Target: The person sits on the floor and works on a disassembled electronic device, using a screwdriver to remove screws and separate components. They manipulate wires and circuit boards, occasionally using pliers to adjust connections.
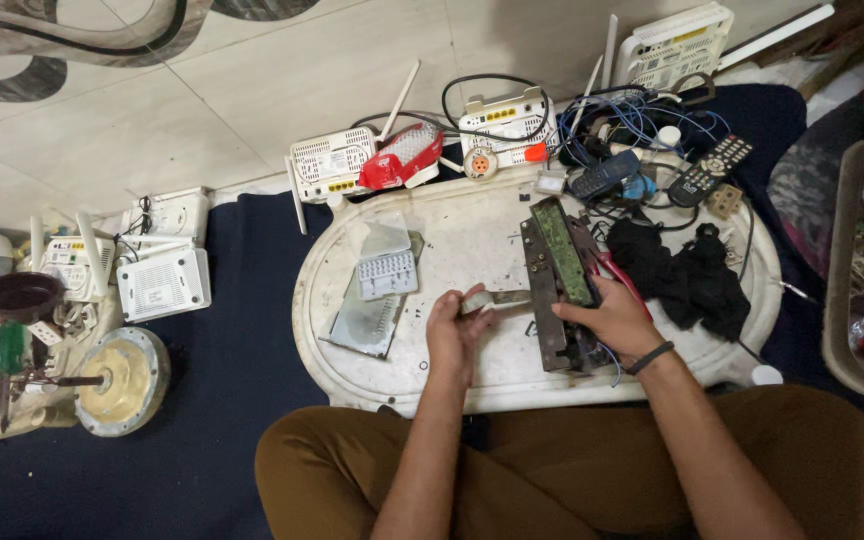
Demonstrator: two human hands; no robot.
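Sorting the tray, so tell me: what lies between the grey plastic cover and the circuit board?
In the head view, the left hand and its pale strip lie there.

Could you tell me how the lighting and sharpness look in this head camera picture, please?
Head view: even, soft indoor light; the left hand and right hand on the circuit board are sharp; the white tray is bright without glare; the dark cloth loses detail.

Circuit board (563,252) on tray (472,240), centre-right

Left hand (455,335) pinching strip (497,299), right hand (614,318) — circuit board (563,251)
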